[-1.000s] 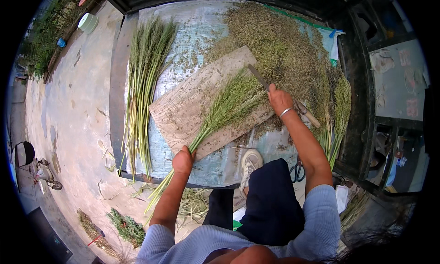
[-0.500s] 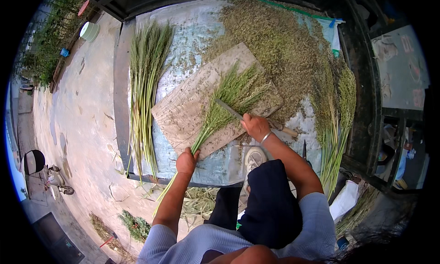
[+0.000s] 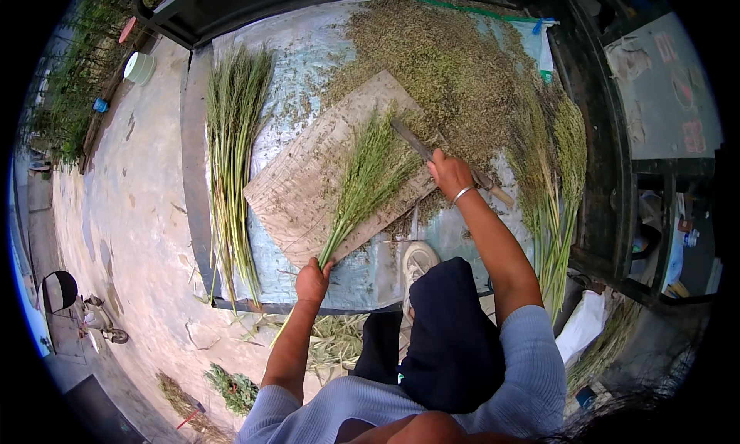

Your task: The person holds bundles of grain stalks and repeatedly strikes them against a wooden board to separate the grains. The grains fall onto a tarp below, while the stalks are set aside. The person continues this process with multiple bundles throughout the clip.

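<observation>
Firstly, left hand (image 3: 311, 280): fingers curled tightly around the lower stems of one green bundle (image 3: 362, 174). Position of bundle: chiefly forward of this hand and slightly to its right, lying across the wooden board (image 3: 285, 197). Long axis: slanting from near left to far right; feathery heads fanned out on the far side, pointing away from the person and rightward; bare stem ends trailing behind the left wrist, toward the person.

Right hand (image 3: 449, 172): farther forward than the left, well to its right; fingers closed about a knife (image 3: 412, 139). Blade: narrow, grey, pointing forward and leftward from the fist, its tip by the right-hand side of the bundle's heads; contact cannot be told. Wooden handle: sticking out rightward and back from the same fist, roughly in line with the blade. Bracelet (image 3: 462, 194): one, silvery, on the right wrist.

Surroundings: heap of seed heads (image 3: 439, 66), beyond the right hand. Second bundle (image 3: 231, 174), left and forward of the left hand, heads away, stems toward the person. Further stalks (image 3: 559, 190), right of the right hand, heads likewise away. Shoe (image 3: 418, 267), pale, nearer the person than the right hand, on the bluish sheet (image 3: 347, 290).
</observation>
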`<state>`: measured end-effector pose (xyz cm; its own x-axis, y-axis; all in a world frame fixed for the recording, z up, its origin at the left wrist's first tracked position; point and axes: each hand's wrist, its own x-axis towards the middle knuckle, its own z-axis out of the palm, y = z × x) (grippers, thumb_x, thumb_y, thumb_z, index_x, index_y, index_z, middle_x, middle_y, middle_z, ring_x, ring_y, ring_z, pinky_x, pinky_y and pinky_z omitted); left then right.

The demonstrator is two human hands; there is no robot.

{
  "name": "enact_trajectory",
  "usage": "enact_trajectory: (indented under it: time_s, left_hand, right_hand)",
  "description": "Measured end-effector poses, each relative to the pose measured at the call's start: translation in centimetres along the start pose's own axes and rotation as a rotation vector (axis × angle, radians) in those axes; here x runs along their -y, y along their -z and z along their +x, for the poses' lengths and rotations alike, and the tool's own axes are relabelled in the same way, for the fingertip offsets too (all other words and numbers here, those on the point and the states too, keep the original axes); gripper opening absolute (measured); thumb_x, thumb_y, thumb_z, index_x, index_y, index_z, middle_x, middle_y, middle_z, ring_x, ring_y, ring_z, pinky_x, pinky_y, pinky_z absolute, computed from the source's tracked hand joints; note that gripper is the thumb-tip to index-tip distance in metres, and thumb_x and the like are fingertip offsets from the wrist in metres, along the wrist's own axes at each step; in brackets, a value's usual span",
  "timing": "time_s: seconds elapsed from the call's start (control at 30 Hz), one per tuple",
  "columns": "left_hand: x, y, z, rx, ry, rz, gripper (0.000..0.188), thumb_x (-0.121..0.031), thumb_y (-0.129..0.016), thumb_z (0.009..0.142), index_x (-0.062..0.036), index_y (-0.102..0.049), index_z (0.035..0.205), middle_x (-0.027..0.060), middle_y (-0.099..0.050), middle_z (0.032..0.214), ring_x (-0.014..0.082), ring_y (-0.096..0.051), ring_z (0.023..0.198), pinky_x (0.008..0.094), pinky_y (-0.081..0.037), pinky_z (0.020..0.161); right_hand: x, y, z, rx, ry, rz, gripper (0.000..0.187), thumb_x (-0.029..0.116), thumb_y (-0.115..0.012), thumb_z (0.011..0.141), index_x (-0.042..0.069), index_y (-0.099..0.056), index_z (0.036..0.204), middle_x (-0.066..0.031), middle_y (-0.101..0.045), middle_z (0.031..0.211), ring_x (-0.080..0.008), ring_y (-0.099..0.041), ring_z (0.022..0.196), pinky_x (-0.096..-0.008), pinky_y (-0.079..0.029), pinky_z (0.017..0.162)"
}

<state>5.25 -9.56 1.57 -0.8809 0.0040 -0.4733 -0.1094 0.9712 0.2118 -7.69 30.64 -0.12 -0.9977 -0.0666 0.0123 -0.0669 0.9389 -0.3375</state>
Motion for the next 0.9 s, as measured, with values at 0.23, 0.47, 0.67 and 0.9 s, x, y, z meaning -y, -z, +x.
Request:
enact_trajectory:
  time_s: [0.23,0.47,0.67,0.9]
  left_hand:
    - [5.9,1.1,-6.1,-0.043,-0.008,-0.082,0.039,-0.039,-0.059,0.084,-0.0013,-0.052,0.079,0.0239,-0.057,0.063,0.0437,-0.056,0.059,0.0507,-0.043,0.051]
    - [1.4,0.2,-3.0,0.087,-0.097,-0.699,0.034,-0.032,-0.055,0.09,-0.0024,-0.048,0.075,0.0054,-0.046,0.052,0.0182,-0.046,0.042,0.0346,-0.036,0.041]
    - [-6.4,2.7,1.5,0.832,0.066,-1.284,0.049,-0.058,-0.045,0.087,-0.0129,-0.038,0.07,-0.0007,-0.034,0.052,0.0113,-0.034,0.041,0.0257,-0.03,0.037]
    - [-3.0,1.4,5.3,0.869,0.293,-1.231,0.057,-0.07,-0.044,0.08,-0.0149,-0.04,0.067,-0.0009,-0.034,0.053,0.0127,-0.035,0.042,0.0266,-0.032,0.039]
  right_hand:
    - [-0.6,0.9,3.7,-0.043,-0.24,-0.039,0.024,0.026,-0.054,0.088,0.005,-0.043,0.09,-0.0166,-0.059,0.062,-0.0375,-0.058,0.057,-0.0492,-0.045,0.05]
    - [1.3,-2.1,2.2,-0.051,-0.321,0.234,0.031,0.026,-0.058,0.085,0.004,-0.045,0.103,-0.0182,-0.057,0.063,-0.0413,-0.056,0.062,-0.0512,-0.044,0.054]
    - [1.2,-1.0,-4.1,-0.356,-0.51,0.58,0.04,0.026,-0.055,0.088,-0.001,-0.041,0.113,-0.0203,-0.056,0.067,-0.0396,-0.055,0.06,-0.0496,-0.041,0.051]
    - [3.2,2.4,-10.7,-0.237,-0.342,0.581,0.031,0.028,-0.058,0.086,0.004,-0.042,0.095,-0.0206,-0.052,0.057,-0.0438,-0.052,0.056,-0.053,-0.036,0.05]
